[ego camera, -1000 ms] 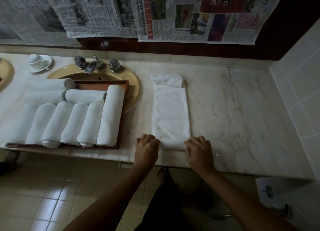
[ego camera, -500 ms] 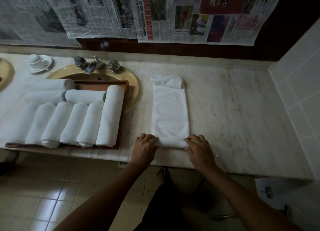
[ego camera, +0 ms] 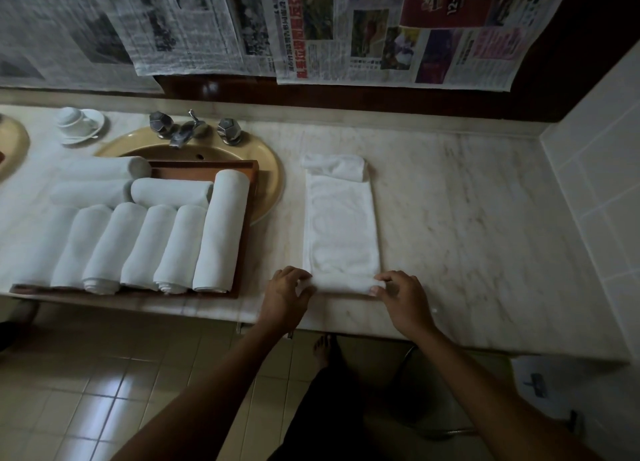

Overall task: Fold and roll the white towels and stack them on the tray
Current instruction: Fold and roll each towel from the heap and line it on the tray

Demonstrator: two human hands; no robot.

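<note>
- Long white terry towel folded into a narrow strip [ego camera: 341, 232]: lies flat on the pale marble desk [ego camera: 467, 225] at centre frame, running from the near edge toward the wall. Its far end is bunched in a loose fold; its near end is turned up into a low roll.
- Left hand [ego camera: 285, 296]: at the left end of that roll, fingers curled over the cloth and gripping it.
- Right hand [ego camera: 403, 292]: at the right end of the roll, thumb and fingertips pinching the cloth.
- The roll sits close to the front edge of the desk, with a narrow band of bare marble between it and the drop to the tiled floor [ego camera: 86, 391].
- Brown wooden rectangular tray [ego camera: 247, 239]: left of centre, resting partly over the yellow oval sink basin [ego camera: 266, 183]. Its right rim stands near the left hand but apart from it.
- Rolled white towels [ego camera: 180, 242]: a row of six lies side by side on the tray, ends toward the front edge; further rolls lie crosswise behind them. The rightmost roll lies against the tray's right rim.
- Open room: a broad stretch of bare marble lies right of the strip, as far as the white tiled side wall [ego camera: 595, 183].
- Metal tap with two faceted handles [ego camera: 194, 131]: behind the basin.
- White cup upturned on a white saucer [ego camera: 78, 124]: upper left of the frame.
- Newspaper sheets [ego camera: 311, 27]: hang over the back wall across the top.
</note>
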